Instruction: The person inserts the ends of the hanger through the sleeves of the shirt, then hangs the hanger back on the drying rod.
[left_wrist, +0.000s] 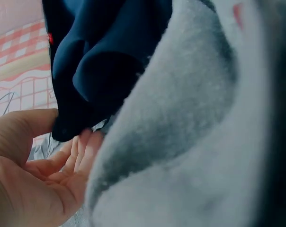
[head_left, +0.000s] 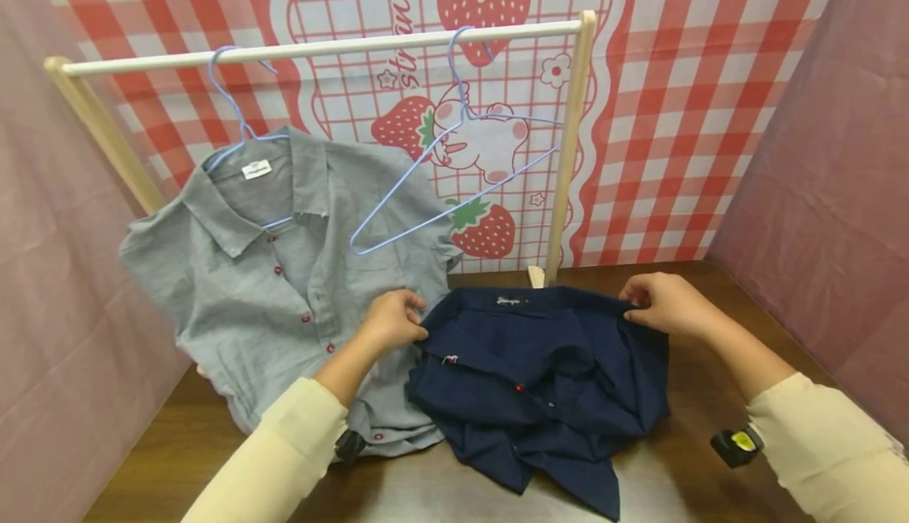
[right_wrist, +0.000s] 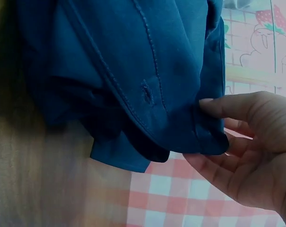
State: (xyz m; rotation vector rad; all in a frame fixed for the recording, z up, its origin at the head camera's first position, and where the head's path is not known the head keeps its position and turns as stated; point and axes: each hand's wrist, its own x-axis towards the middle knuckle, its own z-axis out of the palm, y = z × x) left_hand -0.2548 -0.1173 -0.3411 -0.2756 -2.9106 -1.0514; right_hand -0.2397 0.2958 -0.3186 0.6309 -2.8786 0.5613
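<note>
A navy shirt with a collar label and a red button hangs between my two hands, its lower part slumped over the table. My left hand pinches its left upper edge; in the left wrist view, thumb and fingertips meet at a corner of the navy cloth. The right hand holds the opposite upper edge, with the thumb on the front and fingers behind in the right wrist view. Beside the left hand, a grey short-sleeved shirt with red buttons is on a blue hanger.
A second blue hanger, bare, hangs from the white rail behind the navy shirt. Wooden posts carry the rail. Below is a brown table; a red-checked strawberry cloth covers the back, with pink curtains at the sides.
</note>
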